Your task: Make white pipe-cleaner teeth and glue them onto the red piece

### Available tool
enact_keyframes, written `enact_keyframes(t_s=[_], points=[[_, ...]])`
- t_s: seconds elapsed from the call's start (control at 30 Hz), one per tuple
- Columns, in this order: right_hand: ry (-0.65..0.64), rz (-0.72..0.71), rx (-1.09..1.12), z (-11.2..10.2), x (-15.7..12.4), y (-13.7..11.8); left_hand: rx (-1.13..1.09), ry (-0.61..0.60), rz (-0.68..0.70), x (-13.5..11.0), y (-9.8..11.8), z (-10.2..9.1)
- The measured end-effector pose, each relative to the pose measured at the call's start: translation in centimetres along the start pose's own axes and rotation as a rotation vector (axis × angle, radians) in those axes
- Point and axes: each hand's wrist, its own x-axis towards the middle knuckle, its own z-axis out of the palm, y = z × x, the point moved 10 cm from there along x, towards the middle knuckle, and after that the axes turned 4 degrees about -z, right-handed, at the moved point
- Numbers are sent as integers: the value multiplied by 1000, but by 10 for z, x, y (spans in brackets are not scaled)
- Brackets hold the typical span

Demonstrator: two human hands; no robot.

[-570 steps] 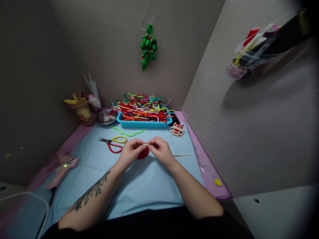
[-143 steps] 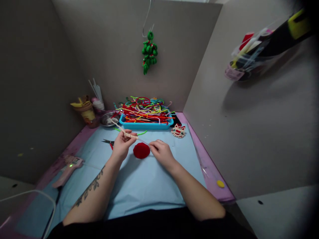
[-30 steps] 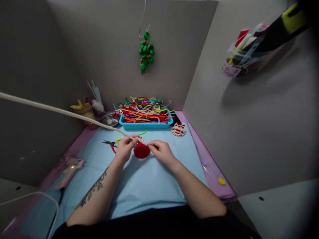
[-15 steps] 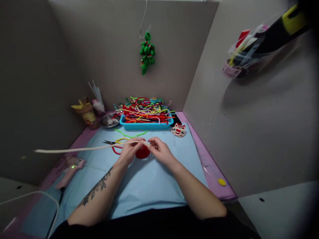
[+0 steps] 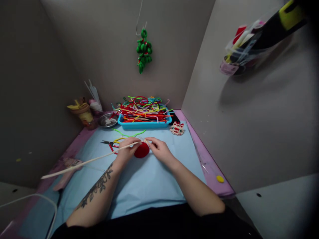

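Note:
A long cream pipe cleaner [image 5: 92, 160] runs from my fingers out to the lower left, past my left forearm. My left hand [image 5: 126, 149] pinches it near its coiled end. From the other side, my right hand [image 5: 159, 149] grips that coiled part between thumb and fingers. Fingertips partly hide the coil. Just under the hands lies a round red disc [image 5: 141, 151] on the blue cloth. Scissors [image 5: 111, 143] with red and yellow handles lie left of my left hand, partly covered by it. A bright green pipe cleaner [image 5: 129, 134] lies behind the hands.
A blue tray [image 5: 144, 125] heaped with coloured pipe cleaners stands at the back. A metal bowl [image 5: 108, 120] of small white bits is beside it. A pink glue gun [image 5: 67, 174] lies at left, a lion-face ornament [image 5: 177, 128] at right, and a yellow cap [image 5: 220, 179] near the right edge.
The free end of the cream pipe cleaner has swung down and slightly right. My left hand has shifted a little left, showing more of the red disc. The view has moved slightly.

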Motion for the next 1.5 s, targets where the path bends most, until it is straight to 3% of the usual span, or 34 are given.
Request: enact_keyframes(t_s=[0.13,0.37,0.53,0.87,1.23,1.37,1.5], points=[[9,-60,-99,-2,0,-5,43,-58,92,-1,7,5],[-30,-109,-300,1,-1,-1,55,-124,50,-3,-1,15],[-99,-115,-241,8,0,-3,9,-108,-20,-2,-4,15],[-50,-64,-127,2,2,-9,-188,-133,-88,-2,-4,19],[-124,-109,-395,10,0,-2,145,-69,128,-1,16,10],[-219,-156,-500,20,-3,-4,19,-119,1,4,0,12],[-268,-161,-459,23,-5,-6,-299,-243,-332,2,-34,25]])
